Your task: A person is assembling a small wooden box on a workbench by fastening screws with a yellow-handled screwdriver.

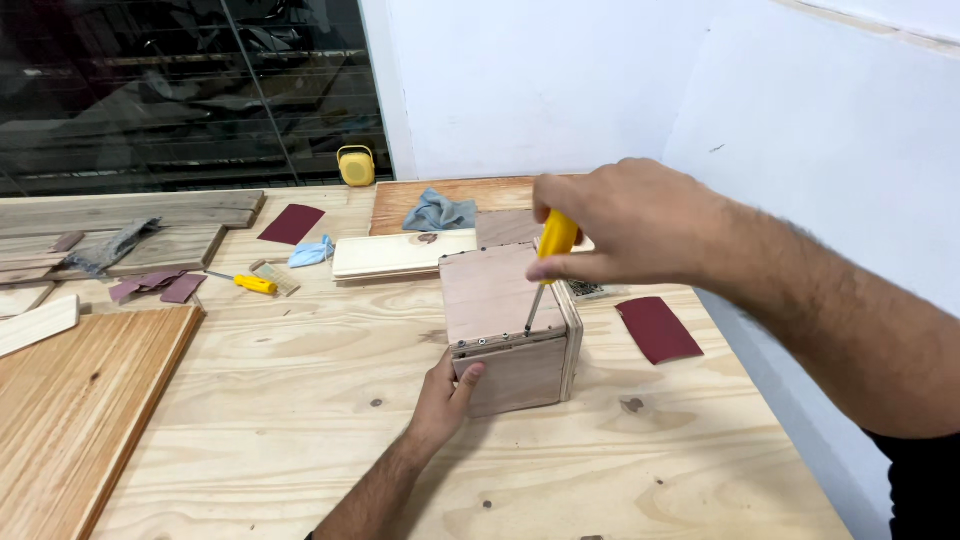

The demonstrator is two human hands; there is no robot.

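Note:
A small plywood box (500, 300) stands on the plywood workbench (300, 420). My right hand (625, 220) grips a yellow-handled screwdriver (555, 240) held nearly upright, its tip on the box's top near the front edge, where a row of small screws shows. My left hand (445, 395) presses against the box's lower front left corner, thumb on the front face.
Behind the box lie a pale board (400, 255), a grey rag (440, 212) and a blue cloth (312, 252). Dark red sandpaper sheets (657, 330) (291, 224) lie right and far left. A second yellow screwdriver (250, 283), wood planks (70, 410) and a yellow tape measure (356, 166) sit left. White walls close the right.

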